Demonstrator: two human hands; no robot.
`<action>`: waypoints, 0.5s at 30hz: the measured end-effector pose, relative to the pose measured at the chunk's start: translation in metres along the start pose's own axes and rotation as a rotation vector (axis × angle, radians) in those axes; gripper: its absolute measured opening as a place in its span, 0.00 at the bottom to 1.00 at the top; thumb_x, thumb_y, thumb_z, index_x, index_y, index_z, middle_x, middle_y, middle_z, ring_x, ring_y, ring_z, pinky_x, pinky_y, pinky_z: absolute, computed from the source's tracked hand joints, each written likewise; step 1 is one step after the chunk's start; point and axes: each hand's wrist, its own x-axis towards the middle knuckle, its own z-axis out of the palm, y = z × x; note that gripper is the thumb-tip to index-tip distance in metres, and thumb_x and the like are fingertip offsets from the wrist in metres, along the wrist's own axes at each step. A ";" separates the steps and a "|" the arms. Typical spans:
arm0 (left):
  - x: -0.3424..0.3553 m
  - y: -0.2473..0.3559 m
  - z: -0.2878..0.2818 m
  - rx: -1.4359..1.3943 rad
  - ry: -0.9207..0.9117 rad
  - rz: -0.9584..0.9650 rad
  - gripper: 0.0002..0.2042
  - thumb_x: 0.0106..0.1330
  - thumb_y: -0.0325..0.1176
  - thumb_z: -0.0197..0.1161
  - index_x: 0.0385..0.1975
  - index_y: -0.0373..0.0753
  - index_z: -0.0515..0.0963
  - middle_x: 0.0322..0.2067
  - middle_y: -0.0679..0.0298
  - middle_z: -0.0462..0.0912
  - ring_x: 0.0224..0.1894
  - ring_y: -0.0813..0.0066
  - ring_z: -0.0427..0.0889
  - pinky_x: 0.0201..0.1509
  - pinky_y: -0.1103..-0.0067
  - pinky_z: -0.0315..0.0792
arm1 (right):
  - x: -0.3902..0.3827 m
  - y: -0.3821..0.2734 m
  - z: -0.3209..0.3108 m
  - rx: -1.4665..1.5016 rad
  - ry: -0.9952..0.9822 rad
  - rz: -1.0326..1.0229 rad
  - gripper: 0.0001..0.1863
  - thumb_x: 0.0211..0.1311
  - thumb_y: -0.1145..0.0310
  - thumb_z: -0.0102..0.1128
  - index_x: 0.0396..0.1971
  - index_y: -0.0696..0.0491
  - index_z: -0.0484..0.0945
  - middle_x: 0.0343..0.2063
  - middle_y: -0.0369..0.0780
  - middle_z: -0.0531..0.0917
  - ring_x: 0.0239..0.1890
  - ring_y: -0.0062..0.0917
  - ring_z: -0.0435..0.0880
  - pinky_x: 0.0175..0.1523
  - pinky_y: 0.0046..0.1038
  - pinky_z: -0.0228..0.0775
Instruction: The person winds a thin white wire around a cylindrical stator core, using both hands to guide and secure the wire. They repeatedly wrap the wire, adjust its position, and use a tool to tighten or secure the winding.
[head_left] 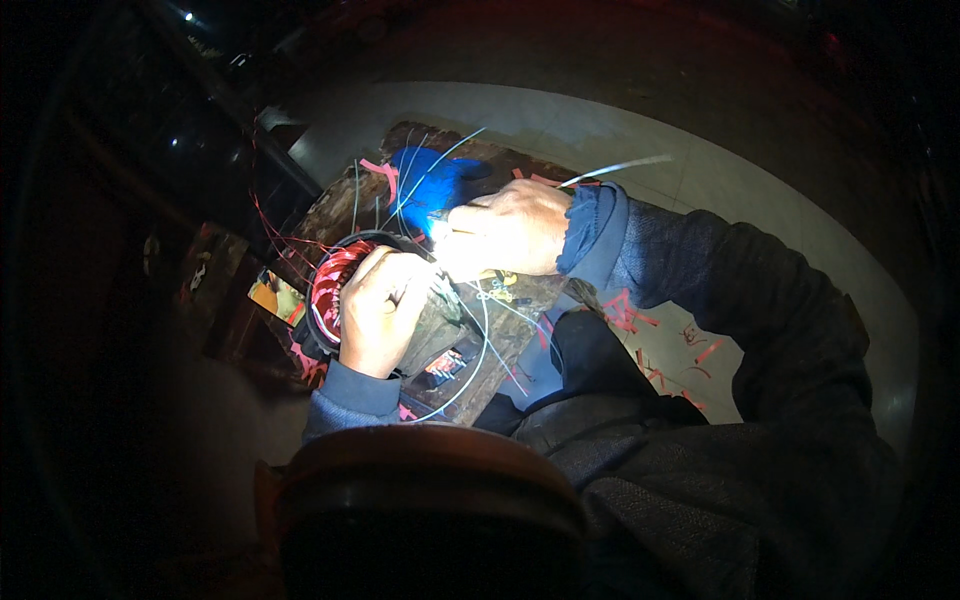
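Observation:
A round motor stator (328, 290) with red copper windings and a dark rim stands on a worn wooden board (480, 378). My left hand (384, 305) rests against its right side, fingers curled together. Just to the right, my right hand (515, 228) is closed, its fingertips bleached by bright light, so what it pinches is hidden. A thin pale tube (622, 167) sticks out past that hand's back; whether it is gripped I cannot tell. Grey-blue wires (486, 335) curve down below the hands. Behind the right hand lies a blue glove or cloth (425, 183).
Thin red wires (263, 215) rise from the stator at the left. A small coloured box (277, 297) sits beside it. Pink-red scraps (625, 312) lie on the pale floor right of the board. Dark surroundings limit the view on the left.

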 end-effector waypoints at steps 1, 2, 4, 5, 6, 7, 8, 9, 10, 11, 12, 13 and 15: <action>0.000 0.000 0.000 0.001 -0.010 -0.020 0.06 0.62 0.20 0.67 0.37 0.33 0.83 0.33 0.57 0.83 0.35 0.60 0.85 0.40 0.73 0.78 | 0.000 0.000 0.001 -0.013 0.039 -0.065 0.12 0.61 0.65 0.68 0.41 0.54 0.79 0.32 0.41 0.81 0.26 0.32 0.84 0.32 0.33 0.79; 0.000 0.001 0.000 -0.001 -0.009 -0.016 0.06 0.62 0.21 0.67 0.37 0.33 0.83 0.34 0.57 0.84 0.35 0.60 0.85 0.41 0.73 0.78 | 0.003 0.002 0.002 -0.026 0.079 -0.130 0.12 0.61 0.66 0.68 0.41 0.54 0.79 0.31 0.42 0.81 0.26 0.32 0.84 0.32 0.33 0.79; -0.001 0.001 -0.001 -0.014 -0.016 -0.033 0.06 0.62 0.21 0.67 0.38 0.33 0.83 0.34 0.57 0.84 0.35 0.60 0.85 0.41 0.73 0.78 | 0.006 0.004 0.004 0.079 0.041 -0.058 0.11 0.64 0.65 0.66 0.40 0.55 0.80 0.28 0.41 0.82 0.26 0.29 0.85 0.31 0.32 0.78; 0.000 0.001 -0.001 -0.004 -0.013 -0.027 0.06 0.62 0.21 0.67 0.38 0.34 0.83 0.34 0.57 0.84 0.35 0.60 0.85 0.41 0.73 0.78 | 0.009 0.005 0.005 0.131 0.021 -0.024 0.10 0.65 0.65 0.65 0.40 0.55 0.81 0.27 0.41 0.82 0.26 0.28 0.85 0.31 0.31 0.77; 0.000 0.001 -0.001 0.006 -0.010 -0.023 0.06 0.62 0.21 0.67 0.38 0.34 0.83 0.34 0.57 0.84 0.35 0.60 0.85 0.41 0.73 0.78 | 0.014 0.006 0.007 0.339 -0.038 0.044 0.10 0.67 0.64 0.64 0.39 0.56 0.81 0.25 0.41 0.82 0.25 0.26 0.84 0.30 0.30 0.76; 0.000 0.001 -0.001 0.014 -0.013 -0.035 0.06 0.62 0.21 0.67 0.38 0.34 0.83 0.34 0.57 0.84 0.35 0.60 0.85 0.41 0.73 0.78 | 0.018 0.010 0.007 0.547 -0.098 0.114 0.11 0.69 0.63 0.62 0.38 0.56 0.82 0.23 0.40 0.81 0.23 0.25 0.83 0.28 0.29 0.74; -0.001 0.001 -0.001 0.011 -0.014 -0.015 0.06 0.62 0.21 0.67 0.38 0.34 0.83 0.34 0.57 0.84 0.35 0.60 0.85 0.41 0.72 0.78 | 0.023 0.010 0.009 0.715 -0.209 0.240 0.12 0.71 0.62 0.61 0.36 0.57 0.82 0.21 0.39 0.81 0.22 0.23 0.83 0.27 0.28 0.73; 0.000 0.000 -0.001 0.007 -0.020 -0.008 0.06 0.62 0.21 0.67 0.38 0.34 0.83 0.34 0.57 0.84 0.35 0.60 0.85 0.41 0.72 0.78 | 0.020 0.015 0.004 0.893 -0.476 0.562 0.14 0.78 0.61 0.56 0.44 0.58 0.84 0.27 0.35 0.83 0.27 0.19 0.81 0.31 0.24 0.73; 0.000 0.000 -0.001 0.002 -0.025 0.001 0.06 0.62 0.21 0.67 0.38 0.34 0.83 0.34 0.56 0.84 0.35 0.60 0.85 0.41 0.72 0.78 | 0.021 0.015 0.004 1.006 -0.522 0.596 0.15 0.78 0.60 0.56 0.44 0.57 0.84 0.27 0.34 0.82 0.27 0.18 0.80 0.30 0.23 0.72; 0.001 -0.001 -0.001 0.004 -0.016 0.015 0.06 0.62 0.22 0.67 0.38 0.34 0.83 0.34 0.56 0.84 0.36 0.60 0.86 0.41 0.72 0.78 | 0.022 0.015 0.004 1.109 -0.573 0.616 0.16 0.79 0.59 0.56 0.44 0.57 0.83 0.27 0.33 0.81 0.27 0.18 0.79 0.29 0.22 0.70; 0.001 -0.001 -0.001 0.005 -0.008 0.025 0.06 0.62 0.22 0.67 0.38 0.34 0.83 0.34 0.57 0.84 0.36 0.60 0.86 0.41 0.72 0.78 | 0.021 0.016 0.002 1.177 -0.623 0.671 0.17 0.79 0.58 0.56 0.44 0.57 0.83 0.26 0.33 0.80 0.26 0.17 0.78 0.28 0.21 0.69; 0.001 -0.002 -0.001 0.009 -0.003 0.029 0.05 0.62 0.22 0.67 0.37 0.34 0.83 0.34 0.57 0.84 0.36 0.59 0.86 0.42 0.72 0.79 | 0.018 0.012 0.004 0.983 -0.476 0.587 0.15 0.77 0.57 0.58 0.43 0.55 0.84 0.26 0.36 0.83 0.27 0.23 0.83 0.31 0.25 0.75; 0.000 -0.002 0.000 0.006 0.000 0.018 0.05 0.62 0.22 0.68 0.37 0.35 0.83 0.35 0.57 0.84 0.37 0.59 0.86 0.42 0.71 0.79 | 0.012 0.004 0.007 0.464 -0.112 0.278 0.14 0.72 0.59 0.63 0.37 0.56 0.81 0.23 0.40 0.81 0.23 0.27 0.82 0.28 0.30 0.73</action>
